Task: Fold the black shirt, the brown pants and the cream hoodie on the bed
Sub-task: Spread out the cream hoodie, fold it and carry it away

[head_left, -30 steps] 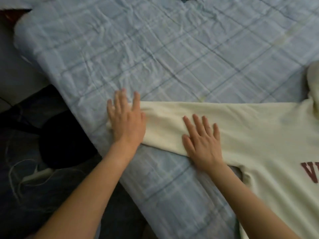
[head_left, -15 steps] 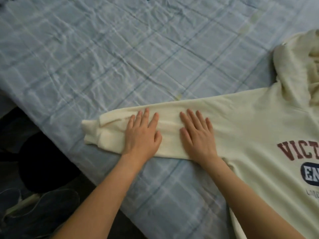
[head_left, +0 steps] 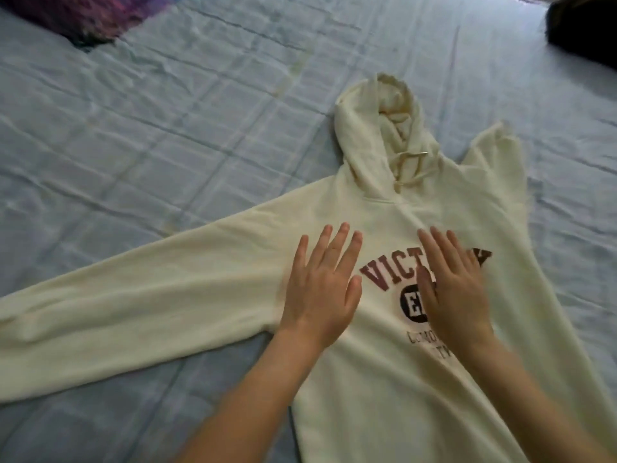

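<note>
The cream hoodie (head_left: 394, 379) lies face up on the bed (head_left: 167, 145), its hood pointing away from me. Its left sleeve stretches flat toward the left edge of the view. The other sleeve lies folded back along the right side of the body. Dark red lettering runs across the chest. My left hand (head_left: 322, 282) rests flat, fingers straight, on the chest near the sleeve seam. My right hand (head_left: 450, 285) lies flat over the lettering, slightly blurred. Neither hand grips cloth. A dark garment (head_left: 584, 28) sits at the far right corner.
The bed has a wrinkled pale blue checked sheet. A purple patterned cloth or pillow (head_left: 76, 15) lies at the far left corner.
Both hands have slid right along the left sleeve, from near its cuff onto the chest. My view has swung right, bringing the hood and lettering into sight.
</note>
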Tool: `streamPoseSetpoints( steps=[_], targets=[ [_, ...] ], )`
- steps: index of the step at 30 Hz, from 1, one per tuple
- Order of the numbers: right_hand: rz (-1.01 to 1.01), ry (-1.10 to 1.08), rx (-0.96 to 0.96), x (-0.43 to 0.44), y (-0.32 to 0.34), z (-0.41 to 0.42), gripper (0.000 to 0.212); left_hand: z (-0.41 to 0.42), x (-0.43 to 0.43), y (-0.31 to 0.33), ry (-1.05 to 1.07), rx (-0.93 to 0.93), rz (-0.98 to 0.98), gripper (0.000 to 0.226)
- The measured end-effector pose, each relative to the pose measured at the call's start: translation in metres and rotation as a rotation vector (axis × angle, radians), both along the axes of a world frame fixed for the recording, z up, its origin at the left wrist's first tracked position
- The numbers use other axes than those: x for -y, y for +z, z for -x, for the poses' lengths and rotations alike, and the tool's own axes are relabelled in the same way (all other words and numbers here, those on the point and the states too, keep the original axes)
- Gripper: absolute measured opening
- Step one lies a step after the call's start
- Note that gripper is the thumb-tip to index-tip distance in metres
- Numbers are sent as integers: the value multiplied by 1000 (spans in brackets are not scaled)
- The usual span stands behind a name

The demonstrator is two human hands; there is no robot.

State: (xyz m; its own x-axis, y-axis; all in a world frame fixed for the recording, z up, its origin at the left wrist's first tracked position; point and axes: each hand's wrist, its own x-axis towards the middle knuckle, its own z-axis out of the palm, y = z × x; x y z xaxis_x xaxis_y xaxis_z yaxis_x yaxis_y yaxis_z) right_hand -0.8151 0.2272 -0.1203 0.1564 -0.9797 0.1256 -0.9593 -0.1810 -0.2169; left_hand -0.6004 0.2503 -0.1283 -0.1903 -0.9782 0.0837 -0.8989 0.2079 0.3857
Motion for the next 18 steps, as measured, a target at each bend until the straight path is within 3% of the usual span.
streamPoseSetpoints(
  steps=[8,11,14,16,18],
  targets=[
    [40,-188,44,37,2,116,51,122,61,-1,-95,5,26,58],
    [-99,-217,52,51,-12,143,52,162,93,-4,-94,7,61,59],
    [-217,-169,263,57,-30,157,52,192,127,-18,-83,39,51,58],
    [-133,-189,395,77,-29,173,47,201,140,-40,-62,90,-17,58],
    [-64,-167,359,107,-24,192,44,203,143,-67,-58,152,-75,58]
  ],
)
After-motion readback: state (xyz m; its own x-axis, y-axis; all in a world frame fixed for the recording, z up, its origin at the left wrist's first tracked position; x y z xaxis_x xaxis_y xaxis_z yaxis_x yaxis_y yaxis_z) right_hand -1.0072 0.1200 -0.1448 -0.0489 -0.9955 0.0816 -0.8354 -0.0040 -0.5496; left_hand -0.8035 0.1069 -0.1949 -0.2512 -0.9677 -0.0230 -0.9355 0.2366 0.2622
